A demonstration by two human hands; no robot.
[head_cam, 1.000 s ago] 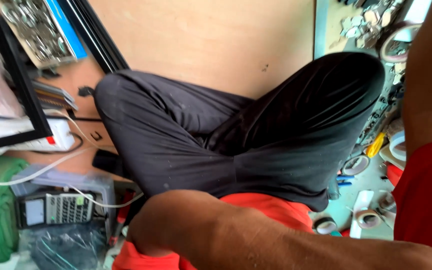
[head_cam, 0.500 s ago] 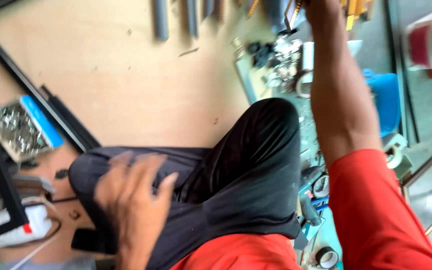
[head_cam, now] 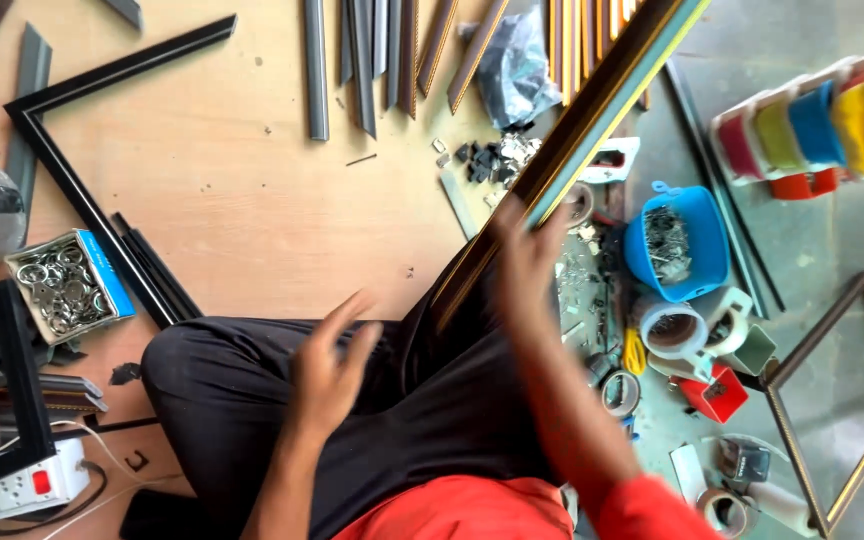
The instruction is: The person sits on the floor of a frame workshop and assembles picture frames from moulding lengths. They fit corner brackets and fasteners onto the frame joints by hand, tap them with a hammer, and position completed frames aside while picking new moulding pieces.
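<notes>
Person sitting cross-legged on wooden floor. Right hand [head_cam: 527,262], blurred, is closing around the lower stretch of a long dark moulding strip [head_cam: 592,115], which is running from the lap toward 1 o'clock. Left hand [head_cam: 327,365] is hovering open, fingers spread, holding nothing, over the dark trousers [head_cam: 222,385]. Blue tub of metal fittings [head_cam: 677,245] is lying at 3 o'clock of the right hand; box of rings [head_cam: 67,285] far at 9 o'clock.

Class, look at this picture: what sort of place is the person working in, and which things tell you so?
Most likely a picture-framing workshop, worked on the floor. Lengths of frame moulding lie on the wooden board, a finished gold frame rests nearby, and the right hand grips a long moulding strip. A box of metal rings sits alongside.
</notes>
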